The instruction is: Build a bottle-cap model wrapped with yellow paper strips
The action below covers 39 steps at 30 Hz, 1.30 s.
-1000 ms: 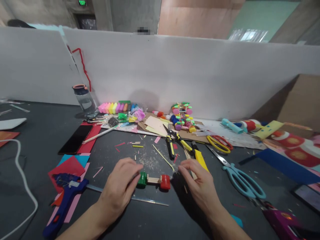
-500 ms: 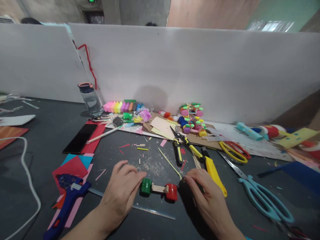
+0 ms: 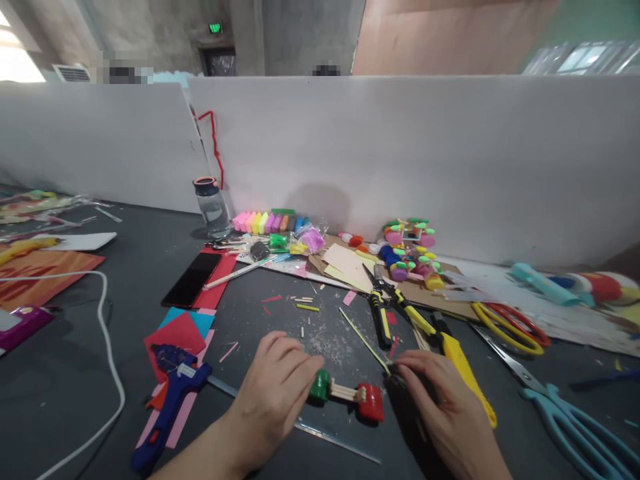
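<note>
A small piece lies on the dark table between my hands: a green cylinder and a red cylinder, joined by several pale sticks. My left hand is at the green end, its fingers stretched out and partly covering that cylinder; its thumb is hidden. Right of the red cylinder, my right hand rests low, thumb and forefinger close together. Dark shadow hides what is between them, if anything. A thin yellow-green strip runs up to those fingertips. Yellow-black pliers lie behind.
At left lie a blue glue gun, coloured paper and a phone. A clear strip lies in front. On the right are a yellow cutter and blue-handled scissors. A water bottle stands before the white partition.
The view has swung left and up, so everything appears farther right and lower. My left fingers cover a little more of the green cylinder. My right hand stays by the strip's end.
</note>
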Available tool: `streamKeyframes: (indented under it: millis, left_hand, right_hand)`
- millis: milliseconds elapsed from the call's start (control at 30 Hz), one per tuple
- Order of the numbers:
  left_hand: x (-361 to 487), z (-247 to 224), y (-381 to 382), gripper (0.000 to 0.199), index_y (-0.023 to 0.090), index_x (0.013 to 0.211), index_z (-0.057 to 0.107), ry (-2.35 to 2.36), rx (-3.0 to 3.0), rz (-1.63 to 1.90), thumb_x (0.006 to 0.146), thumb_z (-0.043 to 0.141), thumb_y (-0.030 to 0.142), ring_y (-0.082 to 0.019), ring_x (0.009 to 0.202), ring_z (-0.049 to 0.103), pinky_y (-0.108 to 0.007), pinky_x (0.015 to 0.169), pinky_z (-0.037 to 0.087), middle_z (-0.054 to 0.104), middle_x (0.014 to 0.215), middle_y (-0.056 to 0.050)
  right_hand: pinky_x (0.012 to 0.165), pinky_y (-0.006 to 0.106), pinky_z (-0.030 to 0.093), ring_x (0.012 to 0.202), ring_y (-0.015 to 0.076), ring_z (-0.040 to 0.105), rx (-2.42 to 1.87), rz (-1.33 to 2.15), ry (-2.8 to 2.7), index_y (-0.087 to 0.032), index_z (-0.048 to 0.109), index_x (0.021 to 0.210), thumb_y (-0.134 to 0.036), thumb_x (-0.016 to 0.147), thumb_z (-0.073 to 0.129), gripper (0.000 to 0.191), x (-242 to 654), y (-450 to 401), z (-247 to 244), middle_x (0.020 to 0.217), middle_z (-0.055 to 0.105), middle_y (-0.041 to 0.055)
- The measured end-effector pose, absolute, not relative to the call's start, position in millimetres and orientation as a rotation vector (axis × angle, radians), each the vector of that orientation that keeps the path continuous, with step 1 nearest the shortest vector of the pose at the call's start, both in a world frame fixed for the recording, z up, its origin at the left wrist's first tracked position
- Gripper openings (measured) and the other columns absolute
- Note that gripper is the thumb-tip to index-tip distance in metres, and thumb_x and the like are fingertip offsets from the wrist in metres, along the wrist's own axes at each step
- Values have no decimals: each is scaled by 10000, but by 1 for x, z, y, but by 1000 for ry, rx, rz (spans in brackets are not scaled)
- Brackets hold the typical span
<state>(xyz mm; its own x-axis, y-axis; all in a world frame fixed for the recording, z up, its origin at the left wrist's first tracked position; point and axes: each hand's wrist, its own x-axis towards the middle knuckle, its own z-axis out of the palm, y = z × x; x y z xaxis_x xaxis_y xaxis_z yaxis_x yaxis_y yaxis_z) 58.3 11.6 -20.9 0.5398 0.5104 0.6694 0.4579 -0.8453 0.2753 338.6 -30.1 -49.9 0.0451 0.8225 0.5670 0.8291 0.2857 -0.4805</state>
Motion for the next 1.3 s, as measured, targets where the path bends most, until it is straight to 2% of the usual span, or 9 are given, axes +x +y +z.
streamKeyframes:
  millis: [233, 433, 700, 967, 1300]
  left_hand:
    - [58, -18, 8, 254, 136, 1140, 623, 810, 2709, 1200, 926, 510, 61, -206, 879, 587, -418, 961, 411, 726, 895, -41]
    - [59, -18, 4, 253, 161, 1140, 631, 825, 2742, 1178, 934, 510, 78, -208, 908, 586, -430, 972, 406, 726, 900, -39]
    - [58, -27, 10, 251, 157, 1160, 613, 869, 2765, 1159, 935, 534, 79, -222, 980, 558, -445, 970, 401, 721, 981, -54]
    - [58, -30, 12, 266, 188, 1176, 619, 910, 2766, 1101, 943, 521, 106, -227, 993, 560, -451, 953, 426, 720, 1002, -59]
    - [51, -32, 15, 384, 158, 1139, 608, 1073, 2604, 819, 856, 400, 2, -247, 1079, 552, -450, 965, 431, 676, 1068, -100]
  right_hand:
    - [831, 435, 520, 934, 255, 634, -1540, -42, -1772, -255, 710, 875, -405, 938, 563, 219, 343, -24, -54, 967, 704, 72]
    - [846, 452, 496, 932, 261, 618, -1586, -117, -1769, -242, 697, 827, -409, 943, 540, 257, 352, -25, -50, 920, 704, 73]
    - [898, 419, 474, 977, 203, 605, -1602, -222, -1818, -170, 662, 881, -349, 980, 543, 237, 359, -31, -49, 954, 667, 43]
    - [897, 419, 494, 983, 198, 615, -1614, -294, -1886, -162, 654, 929, -324, 968, 582, 182, 360, -33, -47, 985, 660, 38]
    - [919, 426, 497, 1006, 204, 620, -1543, -120, -1987, -164, 661, 961, -339, 988, 548, 211, 354, -36, -38, 1014, 669, 54]
